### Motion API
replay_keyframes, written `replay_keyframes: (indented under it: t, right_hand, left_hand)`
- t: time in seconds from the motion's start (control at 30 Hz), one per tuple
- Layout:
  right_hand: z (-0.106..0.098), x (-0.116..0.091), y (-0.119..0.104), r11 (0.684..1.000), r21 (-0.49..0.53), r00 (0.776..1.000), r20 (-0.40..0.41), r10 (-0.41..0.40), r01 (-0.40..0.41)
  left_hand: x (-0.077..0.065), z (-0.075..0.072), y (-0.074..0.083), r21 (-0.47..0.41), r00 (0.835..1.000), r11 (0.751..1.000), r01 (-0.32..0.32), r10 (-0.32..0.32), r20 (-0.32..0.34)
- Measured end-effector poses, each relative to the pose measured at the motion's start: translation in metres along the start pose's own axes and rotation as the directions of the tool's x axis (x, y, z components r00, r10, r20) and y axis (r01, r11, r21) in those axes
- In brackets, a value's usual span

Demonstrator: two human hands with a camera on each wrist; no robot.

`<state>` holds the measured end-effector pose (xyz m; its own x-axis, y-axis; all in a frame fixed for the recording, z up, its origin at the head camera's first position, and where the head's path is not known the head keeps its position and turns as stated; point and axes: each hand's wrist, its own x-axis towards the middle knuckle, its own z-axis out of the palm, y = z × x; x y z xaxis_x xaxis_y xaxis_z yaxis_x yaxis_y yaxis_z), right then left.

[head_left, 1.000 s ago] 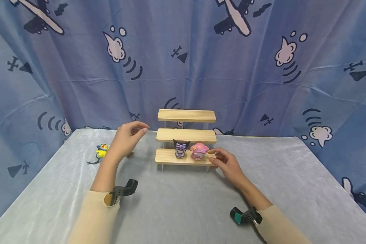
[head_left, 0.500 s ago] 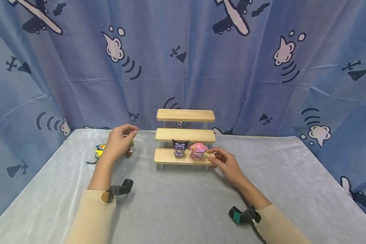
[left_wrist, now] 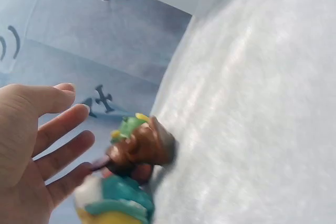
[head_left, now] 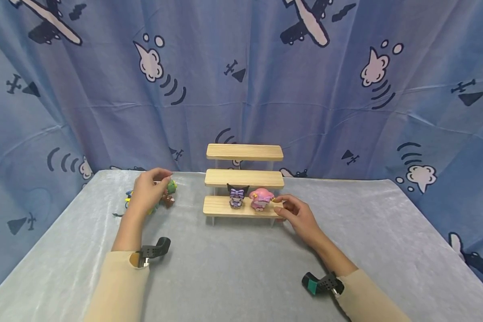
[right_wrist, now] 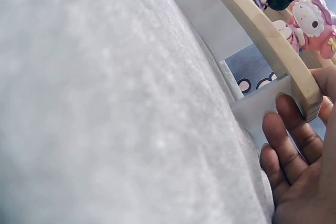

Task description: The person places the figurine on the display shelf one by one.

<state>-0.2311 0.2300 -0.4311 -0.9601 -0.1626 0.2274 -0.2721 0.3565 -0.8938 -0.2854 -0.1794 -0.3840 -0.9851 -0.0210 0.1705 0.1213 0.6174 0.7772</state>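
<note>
Reaching over small figurines at the table's left, my left hand (head_left: pixel 148 190) holds nothing, its fingers apart and loosely bent. In the left wrist view, a brown figurine (left_wrist: pixel 142 148), a green one (left_wrist: pixel 128 127) and a teal, white and yellow one (left_wrist: pixel 123 198) lie beside the fingers. My right hand (head_left: pixel 299 219) grips the right end of the bottom step of a three-tier wooden display stand (head_left: pixel 221 208). Its fingers (right_wrist: pixel 286 150) show under the board in the right wrist view. On that step sit a purple-and-black figurine (head_left: pixel 236 199) and a pink one (head_left: pixel 260 199).
The stand's middle board (head_left: pixel 244 178) and top board (head_left: pixel 244 152) rise behind the bottom step. A blue patterned curtain (head_left: pixel 241 89) hangs behind the table (head_left: pixel 233 268), which has a pale plush cover. A blue-and-yellow figurine is mostly hidden by the left wrist.
My left hand has moved left, away from the stand, and now hovers over the figurines; the green and brown ones have come into view. The right hand stays on the stand.
</note>
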Motion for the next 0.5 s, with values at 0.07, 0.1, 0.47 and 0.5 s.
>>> replay_keyframes:
  t: [0.07,0.1,0.47,0.5]
  right_hand:
    - [0.000,-0.001,0.000,1.000,-0.001,1.000,-0.001,-0.001,0.001]
    - [0.000,-0.001,0.000,1.000,0.000,1.000,0.000,-0.002,0.002]
    - [0.000,-0.001,0.000,1.000,0.005,1.000,-0.002,0.006,-0.006]
    - [0.000,-0.001,0.000,1.000,0.003,1.000,-0.002,0.009,-0.009]
  left_hand:
    - [0.000,0.001,-0.004,0.005,1.000,1.000,0.008,-0.008,0.004]
    - [0.000,0.002,-0.006,0.007,1.000,1.000,0.011,-0.011,0.005]
    - [0.001,0.006,-0.016,0.023,0.999,0.999,0.027,-0.027,-0.017]
    - [0.000,0.006,-0.017,0.036,0.999,0.999,0.029,-0.028,-0.016]
